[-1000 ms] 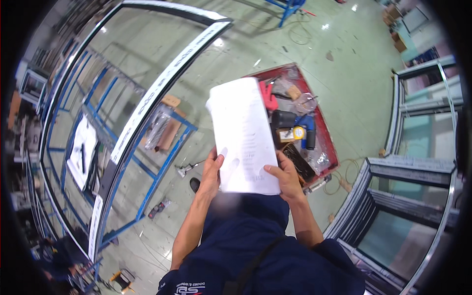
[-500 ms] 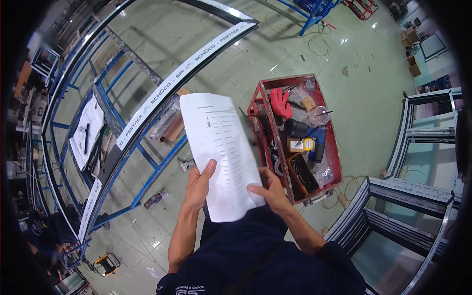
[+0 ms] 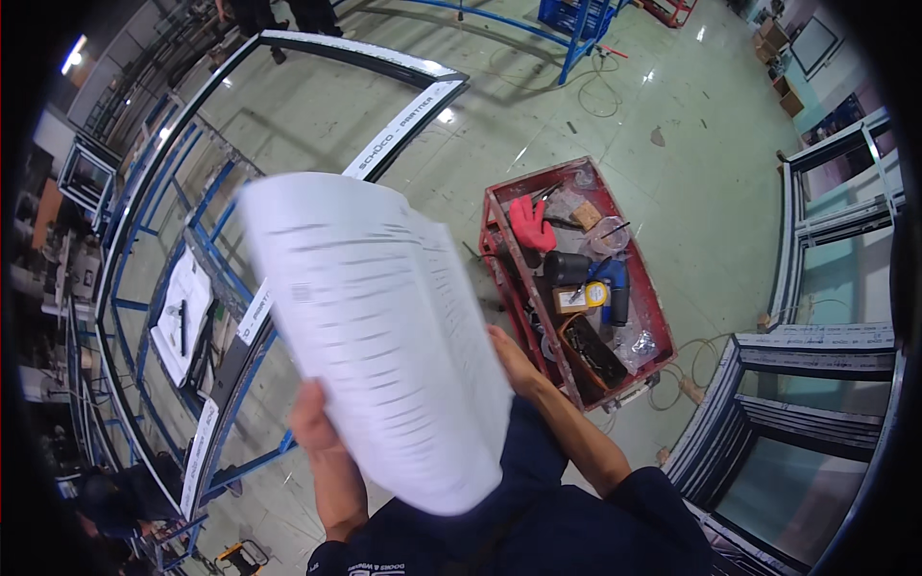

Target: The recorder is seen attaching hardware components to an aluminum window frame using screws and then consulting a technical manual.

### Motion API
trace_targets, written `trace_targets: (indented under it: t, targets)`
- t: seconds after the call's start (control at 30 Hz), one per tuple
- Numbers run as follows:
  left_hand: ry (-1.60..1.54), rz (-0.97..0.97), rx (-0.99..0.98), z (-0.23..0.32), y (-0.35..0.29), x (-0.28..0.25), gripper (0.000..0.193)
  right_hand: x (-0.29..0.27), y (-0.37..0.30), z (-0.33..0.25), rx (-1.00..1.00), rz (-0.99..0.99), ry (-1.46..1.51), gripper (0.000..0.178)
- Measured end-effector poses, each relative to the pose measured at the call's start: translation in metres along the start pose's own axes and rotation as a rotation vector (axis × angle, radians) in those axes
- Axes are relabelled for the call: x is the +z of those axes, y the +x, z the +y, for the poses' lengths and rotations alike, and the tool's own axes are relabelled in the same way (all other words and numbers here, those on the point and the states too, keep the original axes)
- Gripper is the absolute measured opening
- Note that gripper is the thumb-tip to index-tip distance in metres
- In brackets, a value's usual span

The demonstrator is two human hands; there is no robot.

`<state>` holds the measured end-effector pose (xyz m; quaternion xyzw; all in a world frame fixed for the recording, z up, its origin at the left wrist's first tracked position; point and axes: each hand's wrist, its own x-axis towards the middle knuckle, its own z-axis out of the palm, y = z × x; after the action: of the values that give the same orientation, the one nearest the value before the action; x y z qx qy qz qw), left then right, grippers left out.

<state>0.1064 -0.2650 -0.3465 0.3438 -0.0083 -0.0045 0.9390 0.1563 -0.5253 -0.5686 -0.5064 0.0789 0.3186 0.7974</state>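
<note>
White printed sheets (image 3: 370, 326) are held up in front of my body, close to view and smeared by motion. They bend along a lengthwise fold, with lines of print on both parts. My left hand (image 3: 312, 418) is closed on their left edge, its thumb showing and the other fingers behind the paper. At the right edge, my right hand (image 3: 516, 363) grips the sheets; its fingertips are mostly hidden behind them.
A red metal tool cart (image 3: 663, 317) stands to the right, holding a red glove (image 3: 531, 224), a tape measure (image 3: 596, 294) and a blue-black power tool (image 3: 617, 288). Left is a long window frame (image 3: 408, 125) on blue stands, with papers and a black pen (image 3: 182, 326). More frames (image 3: 816, 336) stand right.
The sheets have come up closer and spread to the left, showing a second printed part. My left hand has moved left and down with them. The view has shifted slightly.
</note>
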Motion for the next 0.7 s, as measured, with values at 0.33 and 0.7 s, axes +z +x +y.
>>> trace_targets:
  t: [0.33, 0.7]
  targets:
    - [0.142, 0.616, 0.257, 0.042, -0.012, 0.042, 0.058, 0.04, -0.037, -0.076, -0.01, -0.605, 0.434, 0.054]
    - [0.831, 0.633, 0.088, 0.0, -0.056, -0.01, 0.021, 0.094, -0.041, -0.084, -0.348, -0.284, -0.099, 0.066]
